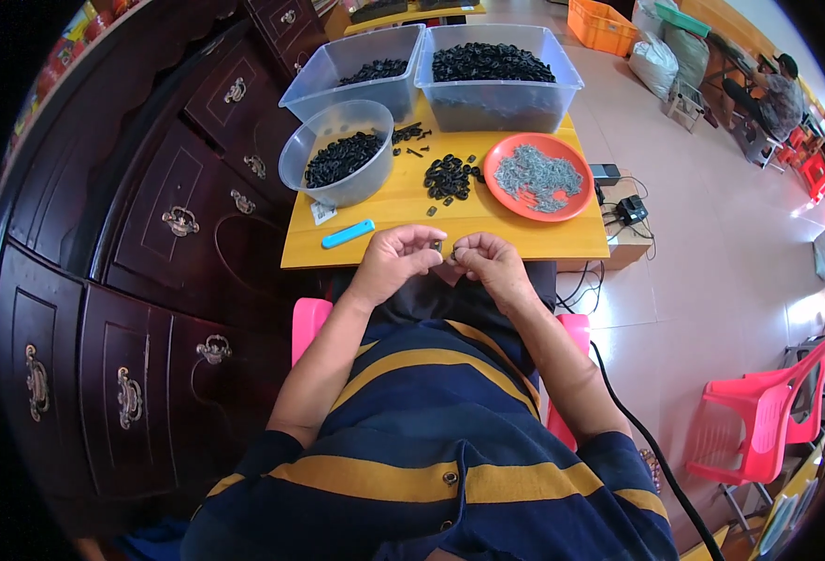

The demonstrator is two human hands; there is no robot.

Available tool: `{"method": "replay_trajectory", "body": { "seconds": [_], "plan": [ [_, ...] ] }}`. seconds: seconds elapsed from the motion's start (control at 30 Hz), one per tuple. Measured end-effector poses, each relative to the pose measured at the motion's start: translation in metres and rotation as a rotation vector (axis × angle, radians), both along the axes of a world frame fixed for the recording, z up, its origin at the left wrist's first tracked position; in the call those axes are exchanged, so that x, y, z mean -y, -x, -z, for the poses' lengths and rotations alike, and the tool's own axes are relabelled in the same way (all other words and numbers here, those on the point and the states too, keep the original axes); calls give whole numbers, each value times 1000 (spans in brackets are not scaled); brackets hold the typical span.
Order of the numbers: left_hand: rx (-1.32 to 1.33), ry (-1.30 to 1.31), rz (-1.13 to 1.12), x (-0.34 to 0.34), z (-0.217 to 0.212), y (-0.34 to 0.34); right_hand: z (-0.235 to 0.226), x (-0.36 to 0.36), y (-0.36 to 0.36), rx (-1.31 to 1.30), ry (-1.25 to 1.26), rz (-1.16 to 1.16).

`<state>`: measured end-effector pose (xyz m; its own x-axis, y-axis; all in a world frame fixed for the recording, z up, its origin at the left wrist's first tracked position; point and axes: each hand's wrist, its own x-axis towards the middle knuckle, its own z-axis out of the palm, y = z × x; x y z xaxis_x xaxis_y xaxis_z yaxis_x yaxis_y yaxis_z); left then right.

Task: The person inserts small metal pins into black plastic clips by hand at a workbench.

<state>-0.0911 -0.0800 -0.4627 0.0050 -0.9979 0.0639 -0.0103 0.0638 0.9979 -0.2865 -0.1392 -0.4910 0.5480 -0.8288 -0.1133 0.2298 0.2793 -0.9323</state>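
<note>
My left hand [395, 265] pinches a small dark part [437, 247] between thumb and fingertips, over the table's near edge. Close beside it, my right hand [495, 267] is also closed in a pinch, its fingertips on a tiny piece too small to name. A slight gap separates the two hands. Just beyond them lies a loose pile of small black oval parts [448, 178]. To the right of that pile, an orange-red plate [531, 213] holds many small silvery metal pieces [536, 176]. A blue-handled tool [348, 234] rests left of my left hand.
A round clear tub [291, 171] and two rectangular clear bins [496, 101] [361, 92] with black parts stand on the yellow table [412, 220]. Dark wooden drawers [150, 243] flank my left. Black adapters [631, 209] with cables sit right of the table. Another person [777, 98] sits far right.
</note>
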Motion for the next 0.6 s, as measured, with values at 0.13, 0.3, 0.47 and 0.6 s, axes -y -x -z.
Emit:
{"method": "replay_trajectory", "body": {
  "seconds": [0.13, 0.3, 0.47, 0.6],
  "plan": [
    [88, -180, 132, 15, 2, -18, 3, 2, 2, -14, 20, -9],
    [726, 321, -268, 24, 19, -8, 6, 3, 0, 13, 17, 2],
    [539, 196, -164, 30, 21, -12, 5, 3, -1, -5, 41, 36],
    [301, 124, -110, 30, 19, -13, 4, 3, 0, -5, 55, 23]
  ]
}}
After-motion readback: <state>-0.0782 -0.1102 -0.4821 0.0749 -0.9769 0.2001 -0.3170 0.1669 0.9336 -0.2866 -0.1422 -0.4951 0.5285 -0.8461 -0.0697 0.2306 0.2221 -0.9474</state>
